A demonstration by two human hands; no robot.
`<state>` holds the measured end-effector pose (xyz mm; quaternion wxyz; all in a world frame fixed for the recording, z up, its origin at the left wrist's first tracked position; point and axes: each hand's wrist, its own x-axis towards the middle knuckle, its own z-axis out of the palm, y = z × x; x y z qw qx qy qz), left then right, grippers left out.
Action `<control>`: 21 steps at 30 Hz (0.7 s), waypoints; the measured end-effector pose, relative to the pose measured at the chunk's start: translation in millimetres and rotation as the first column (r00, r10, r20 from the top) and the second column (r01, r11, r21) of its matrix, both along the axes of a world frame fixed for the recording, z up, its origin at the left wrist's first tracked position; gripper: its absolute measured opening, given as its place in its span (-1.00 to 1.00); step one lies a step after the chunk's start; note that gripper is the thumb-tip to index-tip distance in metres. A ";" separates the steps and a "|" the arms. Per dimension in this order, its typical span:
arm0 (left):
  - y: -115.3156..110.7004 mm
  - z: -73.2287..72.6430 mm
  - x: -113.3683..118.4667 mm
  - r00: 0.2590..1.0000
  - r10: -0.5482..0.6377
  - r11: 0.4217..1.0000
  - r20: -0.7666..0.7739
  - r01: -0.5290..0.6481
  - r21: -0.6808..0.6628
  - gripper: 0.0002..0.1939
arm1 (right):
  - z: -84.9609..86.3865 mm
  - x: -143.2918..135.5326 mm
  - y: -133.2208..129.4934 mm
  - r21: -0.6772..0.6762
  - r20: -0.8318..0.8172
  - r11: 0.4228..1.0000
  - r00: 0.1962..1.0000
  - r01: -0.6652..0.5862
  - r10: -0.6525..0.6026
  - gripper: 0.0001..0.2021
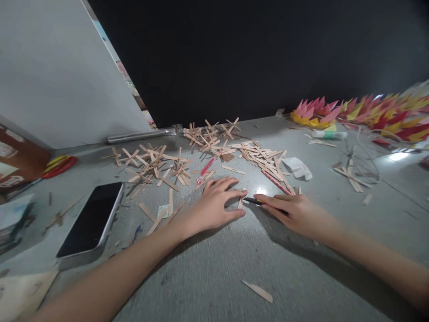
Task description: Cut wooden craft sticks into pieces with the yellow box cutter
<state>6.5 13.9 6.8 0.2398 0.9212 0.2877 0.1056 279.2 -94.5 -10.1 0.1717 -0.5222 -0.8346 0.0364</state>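
Note:
My left hand [219, 203] rests on the grey tabletop, its fingers curved and its index fingertip and thumb at the two ends of a short wooden craft stick [240, 203]. In my right hand [296, 212] is a craft knife [254, 201], dark at the front with a bit of yellow showing. The knife's tip points left and meets or nearly meets the stick; I cannot tell if it touches. Closer to me lies a loose pointed piece of craft stick [258, 291].
Crossed craft sticks [150, 163] and a loose stick pile [261, 156] lie behind my hands. A phone [92, 219] and red-yellow scissors [58, 166] are left. Pink-and-yellow paper crowns [315, 114], a glue stick [329, 134] and crumpled paper [297, 168] lie right.

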 end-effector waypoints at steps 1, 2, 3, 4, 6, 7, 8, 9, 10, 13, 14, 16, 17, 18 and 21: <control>0.0 0.1 0.1 1.000 0.002 1.000 -0.010 -0.002 0.003 -0.49 | 0.8 -0.3 0.2 -0.005 0.014 1.000 1.000 0.000 0.000 -0.61; -0.1 0.2 0.3 1.000 0.004 1.000 -0.016 -0.004 0.007 -0.48 | 1.7 -0.4 0.3 -0.008 0.027 1.000 1.000 0.000 0.001 -0.61; -0.1 0.4 0.5 1.000 0.005 1.000 -0.019 -0.005 0.011 -0.47 | 2.5 -0.5 0.4 -0.006 0.038 1.000 0.999 -0.001 0.001 -0.61; -0.2 0.5 0.7 1.000 0.006 1.000 -0.021 -0.006 0.015 -0.46 | 3.1 -0.6 0.5 -0.003 0.047 1.000 0.999 -0.003 0.003 -0.62; -0.1 0.5 1.1 1.000 0.006 1.000 -0.024 -0.005 0.021 -0.46 | 4.2 -0.8 0.7 0.001 0.059 1.000 0.998 -0.006 0.006 -0.62; 0.0 0.3 1.2 1.000 0.005 1.000 -0.026 -0.005 0.023 -0.46 | 4.7 -0.9 0.9 0.000 0.063 1.000 0.998 -0.008 0.008 -0.62; 0.1 0.0 1.3 1.000 0.005 1.000 -0.025 -0.005 0.024 -0.46 | 5.2 -1.2 1.0 -0.001 0.067 1.000 0.998 -0.011 0.011 -0.62; 0.3 -0.5 1.3 1.000 0.005 1.000 -0.023 -0.005 0.026 -0.46 | 5.7 -1.4 1.1 -0.004 0.070 1.000 0.997 -0.012 0.012 -0.62; 0.4 -1.0 1.3 1.000 0.005 1.000 -0.020 -0.004 0.027 -0.47 | 6.1 -1.6 1.2 -0.006 0.073 1.000 0.997 -0.012 0.012 -0.62; 0.5 -1.6 1.5 1.000 0.007 1.000 -0.015 -0.007 0.027 -0.47 | 6.8 -2.0 1.1 -0.004 0.089 1.000 0.996 -0.009 0.009 -0.62; 0.4 -1.3 1.7 1.000 0.009 1.000 -0.016 -0.008 0.023 -0.46 | 6.9 -2.0 1.0 -0.005 0.095 1.000 0.995 -0.008 0.009 -0.61; -0.1 0.1 2.2 1.000 0.014 1.000 -0.022 -0.013 0.014 -0.46 | 6.9 -1.9 0.9 -0.016 0.108 1.000 0.994 -0.009 0.010 -0.61; -0.3 1.0 2.5 1.000 0.016 1.000 -0.026 -0.016 0.008 -0.46 | 7.0 -1.8 0.9 -0.023 0.115 1.000 0.993 -0.009 0.011 -0.60; -0.4 1.9 2.8 0.999 0.019 1.000 -0.031 -0.019 0.003 -0.46 | 7.1 -1.7 1.0 -0.029 0.122 1.000 0.992 -0.008 0.011 -0.60; -0.2 2.7 3.3 0.999 0.019 1.000 -0.030 -0.019 0.001 -0.46 | 7.8 -1.9 1.4 -0.041 0.150 0.999 0.989 -0.008 0.014 -0.60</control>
